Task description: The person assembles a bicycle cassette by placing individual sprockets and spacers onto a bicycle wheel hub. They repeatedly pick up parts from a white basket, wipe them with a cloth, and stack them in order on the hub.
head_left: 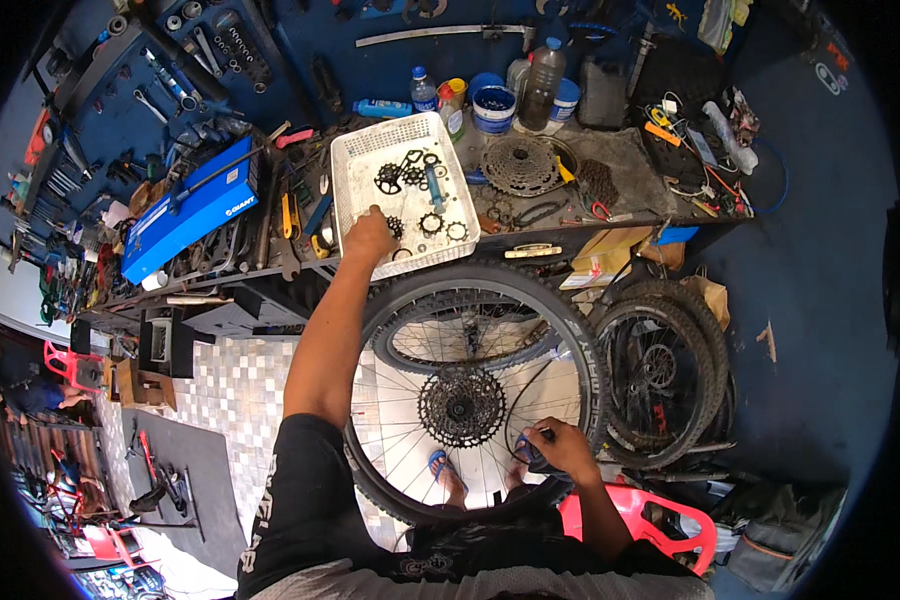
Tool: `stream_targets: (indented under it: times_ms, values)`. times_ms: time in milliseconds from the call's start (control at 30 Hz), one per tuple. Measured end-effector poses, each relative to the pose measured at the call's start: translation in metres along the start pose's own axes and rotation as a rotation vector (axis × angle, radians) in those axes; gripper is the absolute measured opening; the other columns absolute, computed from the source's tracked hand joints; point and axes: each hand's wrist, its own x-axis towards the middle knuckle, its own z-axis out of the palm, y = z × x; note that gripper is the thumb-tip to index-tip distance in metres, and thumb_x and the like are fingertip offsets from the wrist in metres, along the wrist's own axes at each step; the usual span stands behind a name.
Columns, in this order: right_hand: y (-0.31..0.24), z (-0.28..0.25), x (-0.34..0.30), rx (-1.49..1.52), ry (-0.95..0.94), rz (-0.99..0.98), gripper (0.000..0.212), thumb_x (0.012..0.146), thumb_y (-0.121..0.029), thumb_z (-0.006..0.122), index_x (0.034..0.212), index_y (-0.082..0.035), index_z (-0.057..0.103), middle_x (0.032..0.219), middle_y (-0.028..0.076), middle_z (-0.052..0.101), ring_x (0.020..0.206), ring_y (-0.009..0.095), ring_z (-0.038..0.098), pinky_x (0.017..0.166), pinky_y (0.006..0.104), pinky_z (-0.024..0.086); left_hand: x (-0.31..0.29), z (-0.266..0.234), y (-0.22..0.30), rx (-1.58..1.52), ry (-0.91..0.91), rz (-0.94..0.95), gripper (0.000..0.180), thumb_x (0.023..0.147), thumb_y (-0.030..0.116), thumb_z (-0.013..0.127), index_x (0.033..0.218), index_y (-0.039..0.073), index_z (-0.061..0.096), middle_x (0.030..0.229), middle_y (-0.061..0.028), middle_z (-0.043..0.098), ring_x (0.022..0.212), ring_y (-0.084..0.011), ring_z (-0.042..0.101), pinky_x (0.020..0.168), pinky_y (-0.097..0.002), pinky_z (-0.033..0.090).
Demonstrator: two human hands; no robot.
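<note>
My left hand [370, 236] reaches over the near left corner of a white plastic basket [344, 165], fingers curled down beside a small black cog [395, 227]. What they hold, if anything, is hidden. Inside the basket lie a rear derailleur cage [390, 178], a blue syringe-like tube [434, 188], a toothed ring [430, 224] and small rings. A bicycle wheel [580, 350] with a black cassette [460, 408] stands before me. Over its right side is my right hand [562, 446], fingers drawn together around something dark that I cannot make out.
On the bench sit a large cassette [520, 165], a chain [598, 184], a dark bottle [542, 85] and blue-white tubs [494, 108]. A blue box [192, 210] and tools lie left. More wheels [660, 365] lean at right, near a pink chair [640, 512].
</note>
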Motion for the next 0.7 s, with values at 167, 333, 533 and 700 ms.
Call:
stream_targets:
  times_ms: [167, 333, 533, 700]
  values:
    - [0.014, 0.001, -0.001, -0.097, -0.025, 0.087, 0.053, 0.09, -0.059, 0.07, 0.108, -0.009, 0.075, 0.098, 0.021, 0.076, 0.099, 0.042, 0.072, 0.087, 0.0477, 0.056, 0.014, 0.02, -0.003, 0.018, 0.023, -0.094, 0.085, 0.079, 0.027, 0.086, 0.143, 0.0, 0.037, 0.135, -0.0305, 0.055, 0.117, -0.0449, 0.066, 0.095, -0.0492, 0.058]
    - [0.022, 0.004, -0.001, -0.057, 0.01, 0.034, 0.054, 0.09, -0.059, 0.07, 0.111, -0.009, 0.075, 0.097, 0.02, 0.076, 0.099, 0.04, 0.073, 0.087, 0.0467, 0.056, 0.016, 0.012, -0.017, -0.17, 0.2, -0.045, 0.031, 0.091, 0.016, 0.066, 0.116, -0.002, 0.066, 0.118, -0.0278, 0.068, 0.111, -0.0444, 0.069, 0.091, -0.0536, 0.056]
    - [0.002, -0.015, 0.013, 0.255, 0.189, -0.13, 0.045, 0.093, -0.045, 0.074, 0.109, -0.002, 0.074, 0.099, 0.018, 0.076, 0.097, 0.027, 0.072, 0.089, 0.0377, 0.054, -0.049, -0.026, -0.026, -0.75, 0.291, 0.099, 0.018, 0.095, 0.015, 0.066, 0.094, -0.001, 0.074, 0.087, -0.0122, 0.075, 0.078, -0.0214, 0.072, 0.065, -0.0384, 0.056]
    - [-0.074, -0.068, 0.028, 0.611, 0.545, -0.282, 0.04, 0.102, -0.036, 0.066, 0.119, 0.0, 0.071, 0.111, 0.01, 0.074, 0.104, 0.018, 0.065, 0.093, 0.0328, 0.049, -0.166, -0.019, -0.011, -1.278, 0.116, 0.194, 0.01, 0.097, 0.011, 0.068, 0.1, 0.002, 0.071, 0.08, 0.0009, 0.068, 0.07, -0.007, 0.062, 0.056, -0.0235, 0.05]
